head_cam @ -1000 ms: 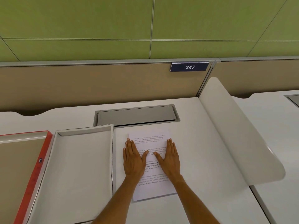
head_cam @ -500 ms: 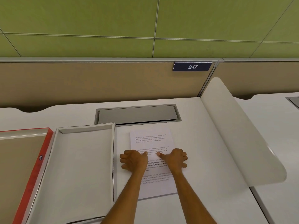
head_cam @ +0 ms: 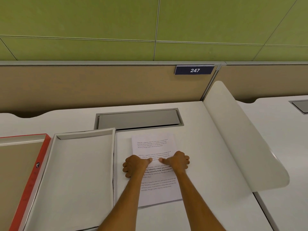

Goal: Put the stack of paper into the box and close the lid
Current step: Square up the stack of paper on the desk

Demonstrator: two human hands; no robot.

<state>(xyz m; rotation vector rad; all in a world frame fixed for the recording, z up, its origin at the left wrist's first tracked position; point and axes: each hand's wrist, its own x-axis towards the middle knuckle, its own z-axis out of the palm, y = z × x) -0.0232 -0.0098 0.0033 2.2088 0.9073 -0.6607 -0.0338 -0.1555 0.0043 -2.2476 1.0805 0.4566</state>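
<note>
Paper stack (head_cam: 154,144) flat on desk (head_cam: 208,164), just right of open box (head_cam: 80,172). Left hand (head_cam: 134,165), right hand (head_cam: 178,161): fingers curl over stack's side edges, thumbs on top, probably readying lift. Lid (head_cam: 21,164) left of box.

Bright even indoor light, soft faint shadows, no harsh glare, wide-angle bending at edges, slightly soft focus

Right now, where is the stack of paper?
In the head view the stack of paper lies on the desk, right of the open white box, under both hands.
</note>
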